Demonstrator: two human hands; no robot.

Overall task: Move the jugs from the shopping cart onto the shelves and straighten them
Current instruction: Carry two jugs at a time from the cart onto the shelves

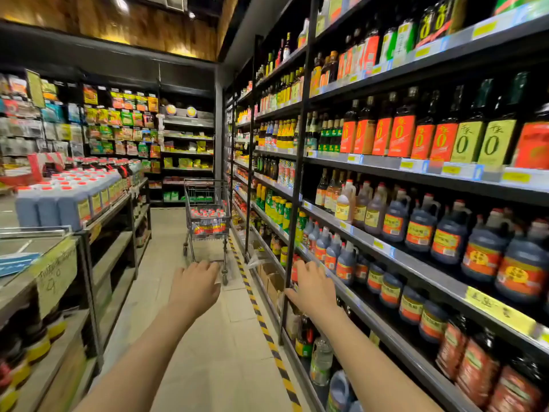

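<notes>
Jugs (208, 223) fill the shopping cart (207, 200) down the aisle; none shelved, judging by this. Left hand (194, 288) and right hand (312, 288) reach forward, empty, fingers relaxed.

Two bare forearms in view, no sleeves reaching wrists. Left hand (194, 285) and right hand (313, 288) bare: no gloves, no rings, no watch or bracelet visible. Fingers (306, 267) uncovered, slim.

Red-capped jugs (208, 221) in grey wire cart (207, 203); yellow-and-black striped floor tape (261, 319); dark, orange-labelled shelf jugs (481, 254).
</notes>
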